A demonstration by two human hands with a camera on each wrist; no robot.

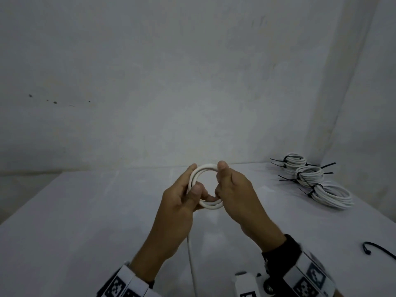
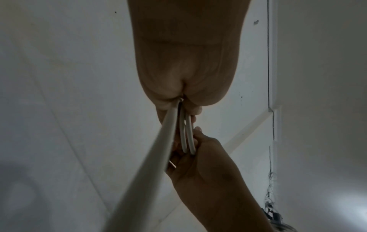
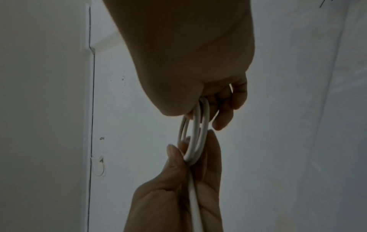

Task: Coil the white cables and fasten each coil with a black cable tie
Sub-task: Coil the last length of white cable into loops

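Just above the white bench [image 1: 90, 211], both hands hold a small coil of white cable [image 1: 204, 186] between them, clear of the surface. The left hand [image 1: 180, 202] pinches the coil's left and lower arc, thumb on the near face and fingertips curled behind; the right hand [image 1: 233, 189] pinches the right side, thumb up against the top of the ring and fingers folded round the lower strands. So each grip is closed on the cable. The coil stands nearly upright, its open centre facing the person, and shows about two or three turns; the wrist views show the loops [image 2: 187, 135] edge-on, lying side by side between the two hands [image 3: 195, 133]. From under the left palm a loose tail of the cable [image 1: 191, 264] runs straight down toward the person and out of the bottom edge. At the far right corner of the bench lie three finished coils [image 1: 317, 179], stacked and overlapping, each bound with a black tie whose ends stick out. One loose black cable tie [image 1: 379, 250] lies near the right edge, hooked at its left end. No container is in view.
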